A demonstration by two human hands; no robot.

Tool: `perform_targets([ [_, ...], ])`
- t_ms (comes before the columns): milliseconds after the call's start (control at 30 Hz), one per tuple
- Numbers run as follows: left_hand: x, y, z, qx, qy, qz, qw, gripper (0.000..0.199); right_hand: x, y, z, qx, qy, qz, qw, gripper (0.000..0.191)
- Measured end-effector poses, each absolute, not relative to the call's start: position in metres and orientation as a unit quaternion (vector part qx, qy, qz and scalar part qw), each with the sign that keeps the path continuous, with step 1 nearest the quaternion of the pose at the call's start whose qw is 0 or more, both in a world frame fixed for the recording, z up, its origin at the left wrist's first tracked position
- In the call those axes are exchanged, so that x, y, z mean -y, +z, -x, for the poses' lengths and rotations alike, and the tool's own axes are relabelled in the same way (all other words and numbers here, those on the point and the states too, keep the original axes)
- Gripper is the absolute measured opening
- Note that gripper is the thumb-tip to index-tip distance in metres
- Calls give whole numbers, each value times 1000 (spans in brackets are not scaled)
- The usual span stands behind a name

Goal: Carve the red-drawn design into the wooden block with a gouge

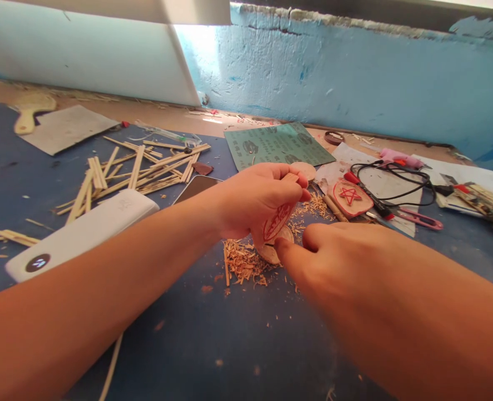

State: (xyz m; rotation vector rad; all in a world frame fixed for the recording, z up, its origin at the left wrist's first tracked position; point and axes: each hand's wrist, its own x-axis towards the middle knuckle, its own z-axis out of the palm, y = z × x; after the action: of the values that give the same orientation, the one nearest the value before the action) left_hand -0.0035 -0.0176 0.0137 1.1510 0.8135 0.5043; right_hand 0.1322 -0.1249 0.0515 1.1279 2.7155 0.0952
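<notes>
In the middle of the view my left hand [263,195] is closed round a small wooden piece [276,221] with a red pattern on its face, tilted over the table. My right hand [321,250] is closed just to the right, its fingertips at the lower edge of that piece; a short dark tip shows by them, but the tool itself is mostly hidden. A round wood disc [286,235] lies beneath both hands. Curled wood shavings [246,263] are heaped around the disc.
Wooden sticks [136,172] and a white power bank [83,234] lie left. Green sandpaper [275,145] is behind my hands. Rightward are a wooden piece with a red star [352,197], a black cable [409,181] and a pink cutter [419,218]. A blue wall [355,83] stands behind.
</notes>
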Motion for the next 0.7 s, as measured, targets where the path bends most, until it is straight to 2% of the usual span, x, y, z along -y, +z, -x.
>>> perform_targets([
  [67,18,13,5,-354,216,-528,741,13,120,49,-134,-919,67,-372,108,4],
  [167,20,12,8,-345,209,-528,747,15,113,48,-140,-920,80,-368,108,25],
  [233,21,11,8,-349,214,-531,742,18,110,49,-142,-917,59,-374,123,32],
  [333,21,10,8,-354,227,-538,731,18,110,51,-144,-904,13,-398,156,19],
  [400,19,10,8,-357,237,-531,731,18,113,52,-145,-903,22,-409,128,15],
  [533,14,13,6,-374,228,-476,763,16,120,54,-148,-902,72,-419,76,17],
  [700,14,17,3,-393,225,-445,773,19,121,57,-151,-903,37,-424,66,26],
])
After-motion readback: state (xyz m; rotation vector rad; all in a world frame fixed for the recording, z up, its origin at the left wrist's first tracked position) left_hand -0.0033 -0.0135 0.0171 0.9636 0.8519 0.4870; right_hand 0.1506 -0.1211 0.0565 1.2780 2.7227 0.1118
